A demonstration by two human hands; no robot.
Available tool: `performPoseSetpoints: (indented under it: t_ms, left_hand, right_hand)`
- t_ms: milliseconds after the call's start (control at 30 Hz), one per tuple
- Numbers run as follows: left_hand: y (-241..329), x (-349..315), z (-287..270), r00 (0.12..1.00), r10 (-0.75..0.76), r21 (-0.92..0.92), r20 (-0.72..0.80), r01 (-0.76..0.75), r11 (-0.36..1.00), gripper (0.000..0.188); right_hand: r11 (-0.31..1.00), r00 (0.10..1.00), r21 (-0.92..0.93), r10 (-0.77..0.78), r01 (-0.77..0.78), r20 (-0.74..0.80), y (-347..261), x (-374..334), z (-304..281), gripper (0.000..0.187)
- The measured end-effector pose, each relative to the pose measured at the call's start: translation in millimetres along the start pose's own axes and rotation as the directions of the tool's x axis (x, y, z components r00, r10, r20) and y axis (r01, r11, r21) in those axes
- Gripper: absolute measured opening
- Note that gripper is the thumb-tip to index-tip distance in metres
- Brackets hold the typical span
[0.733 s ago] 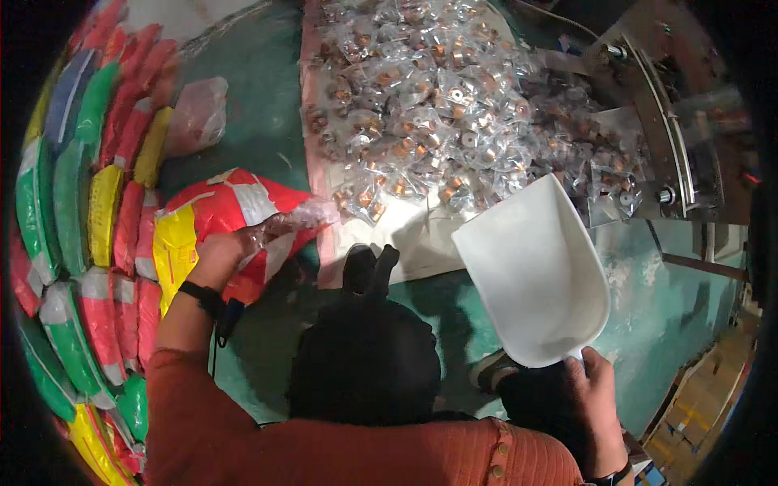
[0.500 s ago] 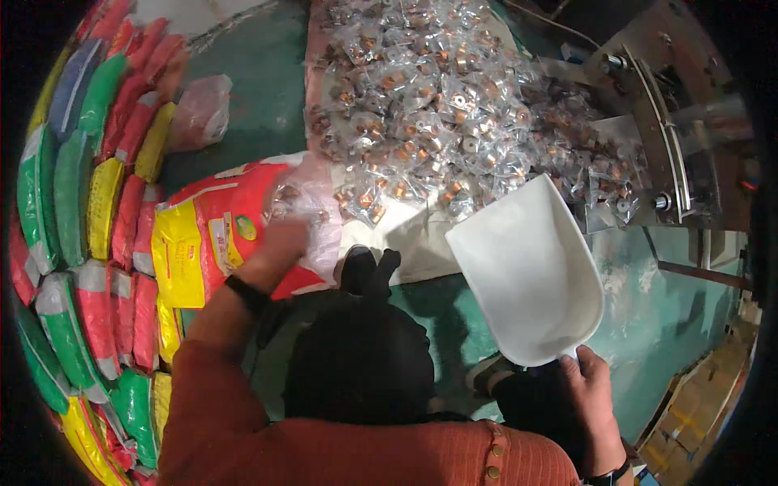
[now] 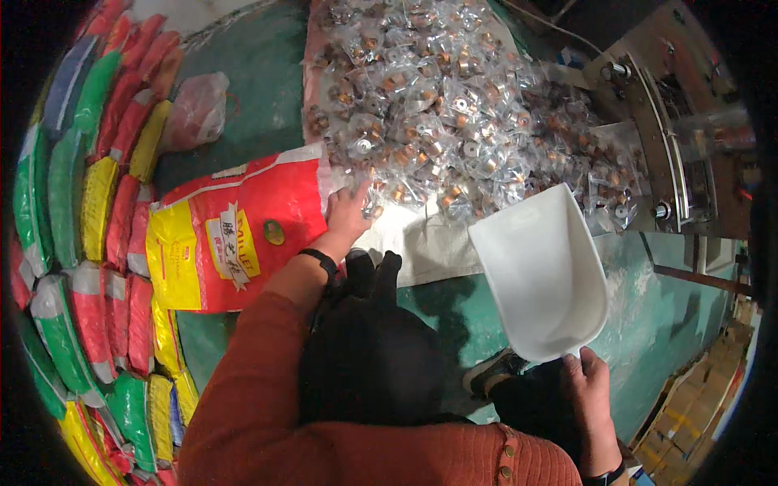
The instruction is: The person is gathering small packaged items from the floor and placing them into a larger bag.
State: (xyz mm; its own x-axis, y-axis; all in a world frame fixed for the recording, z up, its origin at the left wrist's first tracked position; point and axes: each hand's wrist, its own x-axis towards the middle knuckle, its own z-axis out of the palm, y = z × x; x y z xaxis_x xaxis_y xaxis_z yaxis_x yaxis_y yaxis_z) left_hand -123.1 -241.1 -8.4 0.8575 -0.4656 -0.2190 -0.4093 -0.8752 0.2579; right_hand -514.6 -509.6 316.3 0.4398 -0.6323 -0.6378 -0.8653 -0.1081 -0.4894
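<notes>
White scoop point(image 3: 541, 275), right of the red sack point(image 3: 243, 231), clamped by handle in right hand point(image 3: 592, 382); best held level. Left hand point(image 3: 348, 215) just past the sack's right edge, at bagged parts point(image 3: 433, 146); finger grip impossible to tell; probably wise to pinch lightly.

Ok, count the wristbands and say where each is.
2. One black wristband is on the left wrist, behind the left hand; a second wristband is on the right wrist, behind the right hand holding the scoop.
</notes>
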Motion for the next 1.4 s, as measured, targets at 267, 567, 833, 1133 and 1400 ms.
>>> performPoseSetpoints:
  t_ms: [267, 567, 833, 1133, 1400]
  left_hand:
    - [-51, -29, -26, 0.868, 0.151, -0.274, -0.474, -0.308, 0.911, 0.033]
    - [-131, -56, -130, 0.837, 0.382, 0.74, -0.391, 0.039, 0.671, 0.024]
    - [-15, 38, -81, 0.963, 0.111, -0.003, 0.244, -0.114, 0.994, 0.083]
    - [-2, 77, -24, 0.981, 0.17, 0.033, -0.094, -0.168, 0.985, 0.09]
    - [10, 29, -21, 0.995, 0.071, -0.251, -0.071, -0.086, 0.964, 0.058]
  right_hand:
    - [0.999, 0.998, 0.027, -0.036, 0.035, 0.041, -11, -5, 0, 0.025]
    - [0.995, 0.998, 0.097, -0.044, 0.039, 0.054, -8, -9, -1, 0.023]
    - [0.996, 0.997, -0.058, -0.076, 0.074, -0.024, -12, -2, 5, 0.025]
    - [0.991, 0.999, -0.126, -0.034, 0.035, 0.01, -12, 14, 8, 0.026]
    - [0.934, 0.986, -0.341, -0.056, 0.108, 0.159, 16, 16, 16, 0.032]
